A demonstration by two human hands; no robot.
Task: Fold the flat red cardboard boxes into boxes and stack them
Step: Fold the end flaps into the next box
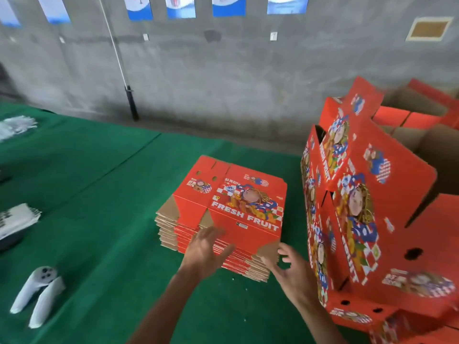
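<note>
A pile of flat red cardboard boxes [231, 207], printed "FRESH FRUIT", lies on the green mat in the middle. My left hand [206, 249] reaches to the pile's near edge with fingers spread, touching the top sheet's front edge. My right hand [293, 271] is at the pile's near right corner, fingers loosely curled beside a brown flap, gripping nothing that I can see. To the right stands a stack of folded red boxes [360, 207], leaning and uneven.
A green mat [104, 194] covers the floor up to a grey concrete wall [223, 70]. White objects [37, 294] lie at the near left, with paper stacks [15, 219] further left. Open brown-lined boxes [422, 120] sit behind the folded stack.
</note>
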